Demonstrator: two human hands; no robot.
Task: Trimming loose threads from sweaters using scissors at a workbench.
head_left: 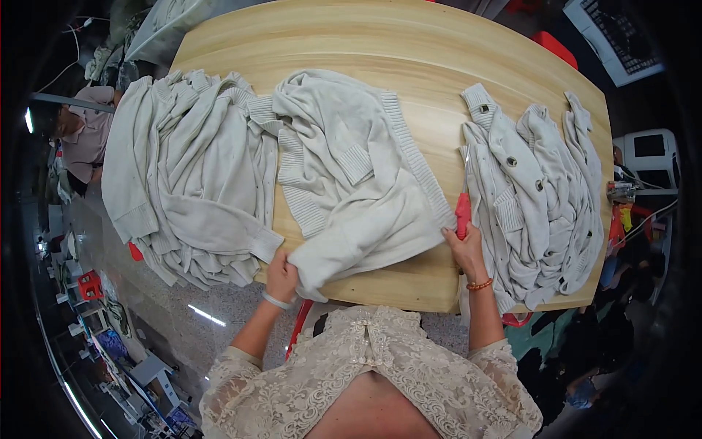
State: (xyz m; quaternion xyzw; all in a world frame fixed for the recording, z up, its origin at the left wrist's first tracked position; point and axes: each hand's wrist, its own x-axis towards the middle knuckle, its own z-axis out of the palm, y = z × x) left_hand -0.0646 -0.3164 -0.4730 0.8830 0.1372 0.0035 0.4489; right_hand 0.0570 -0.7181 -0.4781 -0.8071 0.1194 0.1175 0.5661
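A pale knitted garment (380,201) lay spread across the middle of a wooden table (431,73). At the table's near edge, the person's left hand (281,278) had its fingers closed on the garment's lower left end. The right hand (468,247), also at that edge, gripped a red tool (463,212), fingertips beside the garment's corner. Similar knits (197,161) were heaped on the table's left end; buttoned cardigans (537,190) lay on its right.

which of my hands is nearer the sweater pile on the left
Left. The left hand is beside the sweater pile, at its lower right; the right hand, holding a red tool, is across the middle sweater.
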